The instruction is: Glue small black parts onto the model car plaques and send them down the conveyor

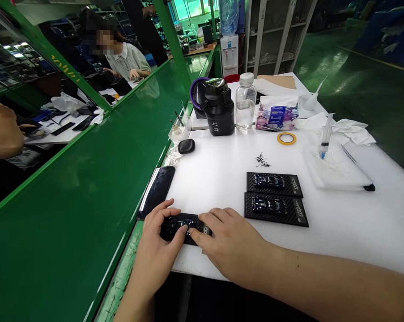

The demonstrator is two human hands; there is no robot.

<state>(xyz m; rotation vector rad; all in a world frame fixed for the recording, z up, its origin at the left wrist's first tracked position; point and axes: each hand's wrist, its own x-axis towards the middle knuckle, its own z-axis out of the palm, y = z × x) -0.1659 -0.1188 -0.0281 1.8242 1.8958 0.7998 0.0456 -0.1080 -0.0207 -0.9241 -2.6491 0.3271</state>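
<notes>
A dark blue model car (175, 224) sits on a black textured display base (191, 240) at the table's front left edge. My left hand (156, 248) is closed round the car from the left, its fingers on the far side and its thumb on the near side. From the right, my right hand (230, 243) grips the base's lettered end, with the thumb reaching toward the car. My fingers partly hide the car and the base. Just right of my hands lie two similar mounted cars, a nearer model car (269, 205) and a farther model car (269, 180).
A phone (156, 192) lies by the green partition (87, 214). Beyond are small black pieces (262, 160), yellow tape (287, 138), a black case (186, 146), a black bottle (220, 112), a clear bottle (245, 105) and a syringe (325, 136). Another person (126, 60) sits across the partition.
</notes>
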